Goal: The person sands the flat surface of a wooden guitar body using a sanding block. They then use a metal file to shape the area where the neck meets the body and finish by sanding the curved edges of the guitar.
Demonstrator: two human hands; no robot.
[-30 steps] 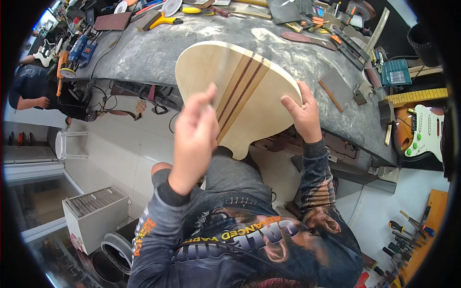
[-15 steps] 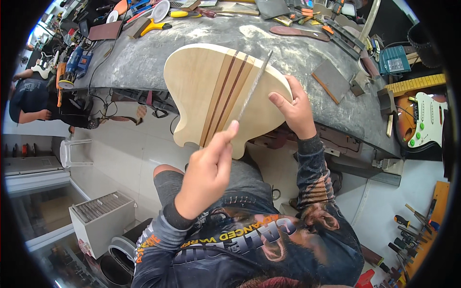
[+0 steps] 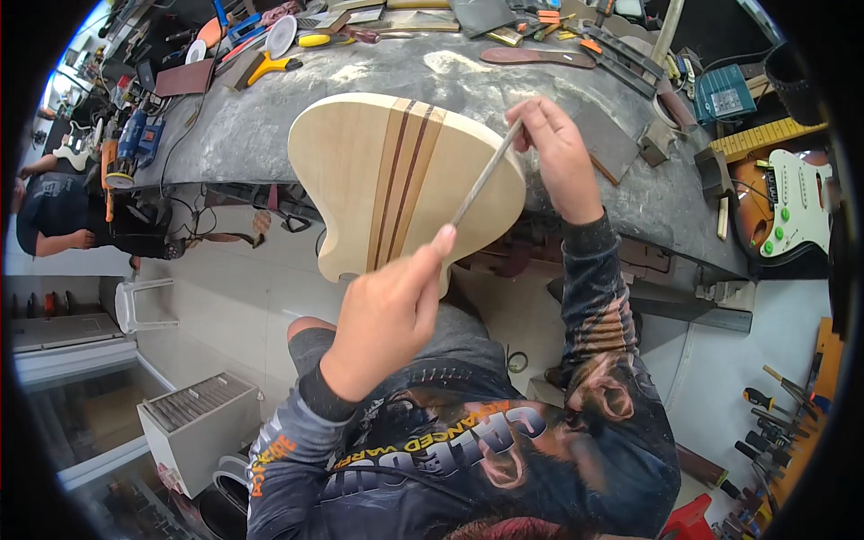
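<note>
Here, the person holds a long slim metal file (image 3: 482, 180) by both ends, laid slantwise across the face of an unfinished guitar body (image 3: 396, 180). The left hand (image 3: 387, 310) is closed around the near, lower end of the file, forefinger stretched along it toward the wood. The right hand (image 3: 558, 148) pinches the far, upper end between fingertips and thumb, just at the body's right edge. Both hands grip the same tool; neither is free.

The guitar body is pale wood with darker brown stripes running down its middle. Its far part leans against the edge of a grey, dusty workbench (image 3: 270, 126), while the near, narrower part points down toward the person's lap. The file lies over the right half of the wood; whether it presses on the surface along its whole length cannot be told.

On the bench behind lie a yellow-handled scraper (image 3: 270, 67), a dark flat strip (image 3: 531, 56) and many small tools, well apart from the hands. At the right, beside the bench, stands a sunburst electric guitar (image 3: 792, 207) with a white pickguard. At the left, well away, another person (image 3: 54, 216) in a dark shirt sits, and a white plastic stool (image 3: 139, 301) stands on the tiled floor
</note>
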